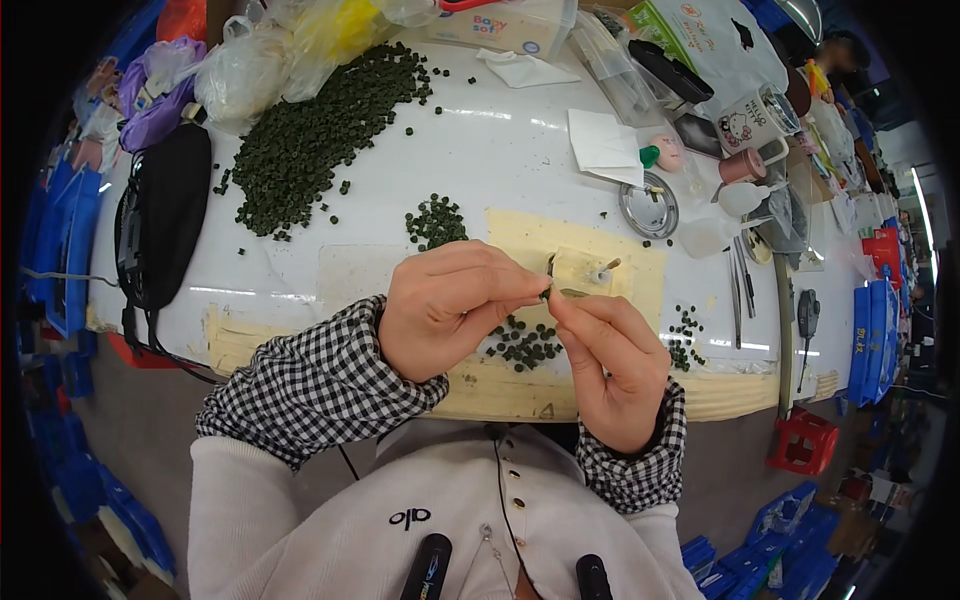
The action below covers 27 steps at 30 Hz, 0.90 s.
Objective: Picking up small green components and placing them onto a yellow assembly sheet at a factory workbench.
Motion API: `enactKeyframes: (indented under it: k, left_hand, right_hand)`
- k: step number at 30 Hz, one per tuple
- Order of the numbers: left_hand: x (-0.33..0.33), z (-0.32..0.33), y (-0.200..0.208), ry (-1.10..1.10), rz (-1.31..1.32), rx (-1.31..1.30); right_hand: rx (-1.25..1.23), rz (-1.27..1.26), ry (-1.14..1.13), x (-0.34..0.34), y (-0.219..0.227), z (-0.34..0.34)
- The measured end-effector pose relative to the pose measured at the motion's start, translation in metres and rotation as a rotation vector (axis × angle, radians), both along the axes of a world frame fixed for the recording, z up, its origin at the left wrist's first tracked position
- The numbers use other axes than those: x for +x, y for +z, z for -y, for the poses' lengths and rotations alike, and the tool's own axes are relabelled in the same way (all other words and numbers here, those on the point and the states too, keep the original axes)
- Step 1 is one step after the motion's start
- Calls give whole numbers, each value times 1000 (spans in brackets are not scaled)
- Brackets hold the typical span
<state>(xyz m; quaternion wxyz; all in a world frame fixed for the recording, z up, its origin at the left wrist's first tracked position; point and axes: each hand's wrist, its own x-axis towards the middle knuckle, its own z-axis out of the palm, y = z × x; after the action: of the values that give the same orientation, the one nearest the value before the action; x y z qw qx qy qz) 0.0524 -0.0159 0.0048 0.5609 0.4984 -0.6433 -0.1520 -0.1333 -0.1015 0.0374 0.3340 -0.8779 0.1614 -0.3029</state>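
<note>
Near the table's front edge, my left hand (450,305) and my right hand (618,370) meet fingertip to fingertip. My left thumb and index finger pinch a small dark green piece (546,294), mostly covered by the fingers. The right fingertips are pressed together against it; whatever they hold is too hidden to name. Below the fingers lies a cluster of small dark green pieces (525,346), with a smaller group (684,340) to the right of my right hand. Just beyond the fingertips, a pale block with a short upright peg (603,272) rests on a yellow sheet (635,255).
A large heap of green pieces (320,150) spreads at the back left, with a small heap (435,222) nearer. A black pouch (172,215) lies far left. At right are a round metal dish (648,208), tweezers (738,290), a mug (752,125) and a thread spool (741,166).
</note>
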Motion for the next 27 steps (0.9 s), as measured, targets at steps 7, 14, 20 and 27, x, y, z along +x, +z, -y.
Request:
enactKeyframes:
  k: [7, 14, 20, 27]
  left_hand:
    - [1, 2, 0, -27, -75, 101]
    - [8, 8, -6, -205, 188, 334]
    - [3, 10, -10, -245, 262, 262]
    - [34, 16, 0, 254, 64, 226]
  right_hand:
    - [66, -2, -4, -4, -4, 1]
    - [81, 5, -320, -34, -8, 20]
    - [-58, -165, -387, -64, -19, 28]
    - [-173, -250, -277, -58, -33, 18]
